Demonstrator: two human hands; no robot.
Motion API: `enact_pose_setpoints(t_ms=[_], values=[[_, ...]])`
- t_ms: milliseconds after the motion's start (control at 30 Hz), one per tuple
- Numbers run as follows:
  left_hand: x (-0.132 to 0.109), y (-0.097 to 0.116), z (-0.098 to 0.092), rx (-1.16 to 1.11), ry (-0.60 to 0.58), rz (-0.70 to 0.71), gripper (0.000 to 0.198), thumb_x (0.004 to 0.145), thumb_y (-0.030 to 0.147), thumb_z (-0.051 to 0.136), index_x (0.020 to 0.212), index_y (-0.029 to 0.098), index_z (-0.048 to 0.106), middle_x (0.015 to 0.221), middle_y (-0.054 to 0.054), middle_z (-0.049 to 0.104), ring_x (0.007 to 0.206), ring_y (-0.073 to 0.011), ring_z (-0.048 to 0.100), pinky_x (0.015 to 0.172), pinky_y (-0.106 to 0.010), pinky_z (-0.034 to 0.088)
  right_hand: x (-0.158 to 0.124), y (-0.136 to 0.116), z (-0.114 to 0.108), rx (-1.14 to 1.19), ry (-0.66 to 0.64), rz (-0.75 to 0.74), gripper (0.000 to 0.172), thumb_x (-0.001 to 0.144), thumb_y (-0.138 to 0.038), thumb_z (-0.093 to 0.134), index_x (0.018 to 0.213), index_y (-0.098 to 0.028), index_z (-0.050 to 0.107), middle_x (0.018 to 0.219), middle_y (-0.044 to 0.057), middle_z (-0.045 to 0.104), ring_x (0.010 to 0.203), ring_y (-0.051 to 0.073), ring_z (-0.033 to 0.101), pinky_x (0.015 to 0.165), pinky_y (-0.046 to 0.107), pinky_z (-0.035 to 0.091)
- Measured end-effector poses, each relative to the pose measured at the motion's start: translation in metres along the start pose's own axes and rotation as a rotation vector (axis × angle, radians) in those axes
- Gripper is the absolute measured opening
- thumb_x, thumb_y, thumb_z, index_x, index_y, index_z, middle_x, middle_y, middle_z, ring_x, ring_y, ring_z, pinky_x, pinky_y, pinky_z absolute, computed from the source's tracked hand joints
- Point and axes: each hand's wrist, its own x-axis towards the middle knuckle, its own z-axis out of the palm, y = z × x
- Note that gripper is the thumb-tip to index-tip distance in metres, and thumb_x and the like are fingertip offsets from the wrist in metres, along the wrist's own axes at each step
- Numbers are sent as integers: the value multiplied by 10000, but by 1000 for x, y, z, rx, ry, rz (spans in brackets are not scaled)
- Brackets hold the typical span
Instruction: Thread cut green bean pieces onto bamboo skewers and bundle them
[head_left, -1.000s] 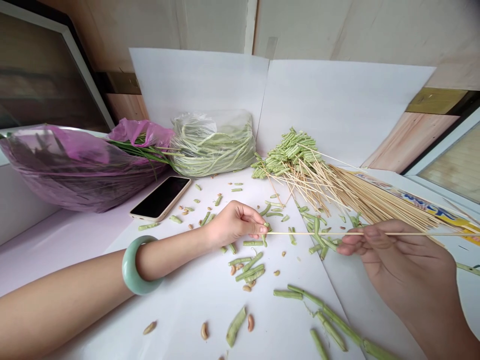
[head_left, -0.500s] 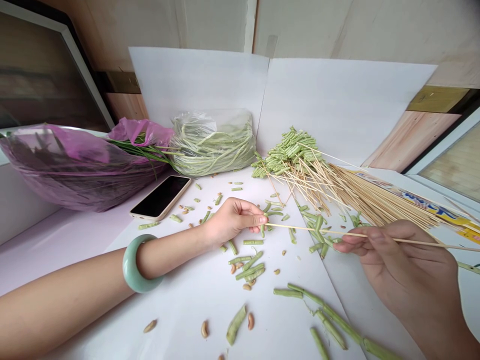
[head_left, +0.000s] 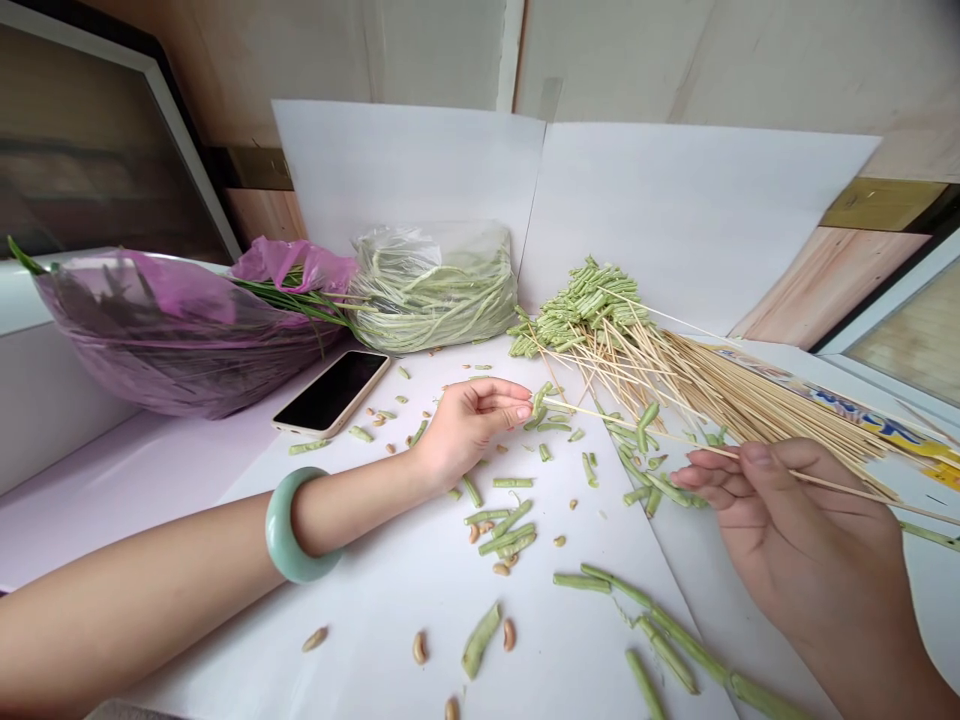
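Observation:
My right hand (head_left: 806,530) pinches a thin bamboo skewer (head_left: 637,428) between thumb and fingers. The skewer slants up and left, its rear end running past the right edge of the view. At its far tip sits a short green long bean piece (head_left: 539,400). My left hand (head_left: 476,425), a pale green bangle (head_left: 289,525) on its wrist, has thumb and fingertips closed at the left side of that piece. Exactly how the fingertips grip it is partly hidden. Cut bean pieces (head_left: 513,520) and brown beans (head_left: 419,647) lie scattered below on white paper (head_left: 375,620).
A pile of skewers threaded with bean pieces (head_left: 585,305) and a sheaf of skewers (head_left: 765,395) lie back right. Behind stand a clear bag of long beans (head_left: 442,300), a purple bag of greens (head_left: 187,350) and a phone (head_left: 334,390). White boards (head_left: 690,220) stand upright.
The skewer's tip has risen and now meets a bean piece at my left fingertips. My left hand has shifted slightly up, its fingers straighter. The view has moved a little.

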Motion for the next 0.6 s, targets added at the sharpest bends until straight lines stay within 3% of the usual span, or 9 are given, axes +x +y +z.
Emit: enact_pose_setpoints(t_ms=[167, 367, 600], values=[[2, -1, -2, 32, -5, 35, 311, 546, 191, 867, 797, 110, 702, 705, -20, 709, 653, -103, 643, 670, -220, 506, 1, 2, -2, 24, -1, 50, 316, 574, -392, 855, 614, -205, 604, 636, 28, 666, 560, 159, 637, 586, 316, 596], [4, 0, -6, 55, -94, 85, 269, 559, 194, 860, 765, 108, 710, 704, -29, 714, 655, -117, 653, 690, -241, 525, 7, 6, -6, 52, 3, 173, 340, 520, -363, 877, 628, -201, 599, 629, 15, 642, 564, 149, 624, 529, 258, 580], [3, 1, -6, 3, -129, 22, 241, 520, 130, 867, 696, 105, 704, 622, -2, 698, 567, -91, 632, 624, -217, 512, 8, 3, -7, 48, 4, 215, 370, 456, -371, 901, 590, -200, 601, 607, 22, 640, 542, 132, 601, 508, 237, 563]])
